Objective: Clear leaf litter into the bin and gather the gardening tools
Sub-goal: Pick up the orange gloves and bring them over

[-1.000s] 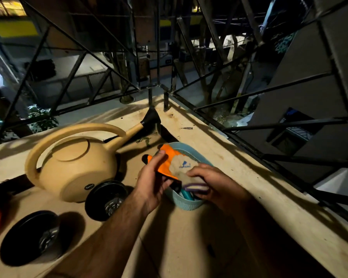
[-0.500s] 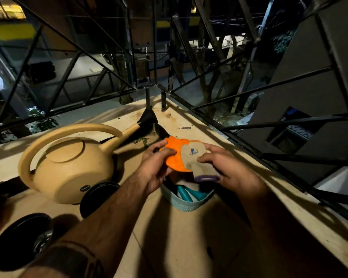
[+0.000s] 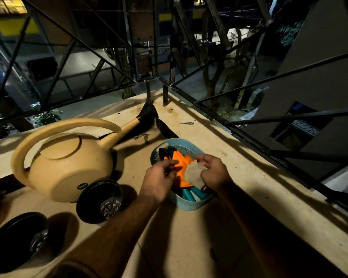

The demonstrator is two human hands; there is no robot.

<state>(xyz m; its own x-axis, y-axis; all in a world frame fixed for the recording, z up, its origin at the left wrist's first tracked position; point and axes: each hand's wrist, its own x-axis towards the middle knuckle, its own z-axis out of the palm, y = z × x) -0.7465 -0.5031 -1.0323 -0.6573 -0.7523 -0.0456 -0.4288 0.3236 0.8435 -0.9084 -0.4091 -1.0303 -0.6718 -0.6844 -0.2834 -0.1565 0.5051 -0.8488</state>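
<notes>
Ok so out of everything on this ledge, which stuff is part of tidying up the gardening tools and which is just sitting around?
Part of the job:
- orange gardening glove, held by the left hand and right hand
- blue basket
- teal-handled tools in the basket
- small leaf bits by the spout

Just lying about:
- tan watering can
- two black pots
- railing

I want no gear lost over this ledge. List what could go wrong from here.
1. The left hand and right hand pinch the orange glove over the blue basket; a loose grip might drop it outside.
2. The basket sits near the open railing, so a nudge could push it toward the edge.
3. The black saucer beside the left forearm could get knocked.
</notes>
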